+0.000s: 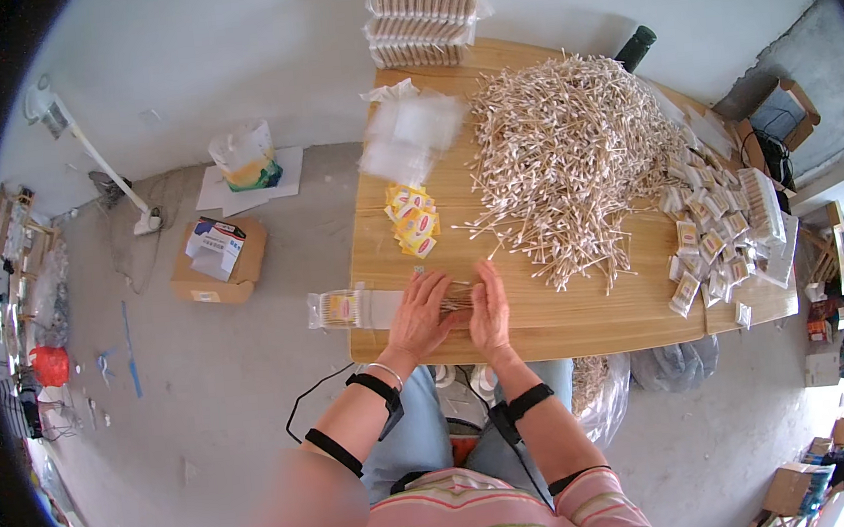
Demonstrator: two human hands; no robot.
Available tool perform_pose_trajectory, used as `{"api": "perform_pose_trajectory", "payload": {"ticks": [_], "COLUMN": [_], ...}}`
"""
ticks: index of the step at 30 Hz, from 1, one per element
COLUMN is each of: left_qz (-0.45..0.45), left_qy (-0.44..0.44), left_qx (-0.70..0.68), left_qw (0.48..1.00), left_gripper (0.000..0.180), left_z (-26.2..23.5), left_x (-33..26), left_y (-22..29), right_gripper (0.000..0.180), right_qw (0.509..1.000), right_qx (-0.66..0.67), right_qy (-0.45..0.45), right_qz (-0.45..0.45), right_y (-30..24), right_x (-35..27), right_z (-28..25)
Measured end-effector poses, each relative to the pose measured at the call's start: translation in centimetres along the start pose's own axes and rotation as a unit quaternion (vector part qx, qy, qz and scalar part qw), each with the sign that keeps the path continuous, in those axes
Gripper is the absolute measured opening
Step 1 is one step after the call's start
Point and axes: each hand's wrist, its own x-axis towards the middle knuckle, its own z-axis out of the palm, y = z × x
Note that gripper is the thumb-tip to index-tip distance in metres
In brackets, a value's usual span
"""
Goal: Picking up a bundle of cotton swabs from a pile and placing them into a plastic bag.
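Observation:
Between my two hands, near the table's front edge, lies a small bundle of cotton swabs. My left hand curls around its left end, and my right hand presses its right end with the fingers together. Parts of the bundle are hidden under the fingers. Just left of my left hand, a clear bag of cotton swabs with a yellow card sticks out past the table's left edge. A white strip joins it toward my left wrist. Several yellow cards lie in a loose pile beyond my left hand.
A big heap of loose swabs covers the middle of the wooden table. Clear plastic bags lie at the far left, near stacked swab packs. Small filled packs crowd the right. A cardboard box stands on the floor.

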Motion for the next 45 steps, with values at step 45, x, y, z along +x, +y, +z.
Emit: {"api": "perform_pose_trajectory", "payload": {"ticks": [45], "left_qz": [-0.132], "left_qy": [0.13], "left_qx": [-0.1], "left_qw": [0.977], "left_gripper": [0.059], "left_z": [0.4], "left_x": [-0.4], "left_y": [0.5], "right_gripper": [0.035], "right_qw": [0.996], "right_qx": [0.047], "right_qy": [0.061], "right_qz": [0.049], "right_y": [0.2], "right_x": [0.0], "right_z": [-2.0]}}
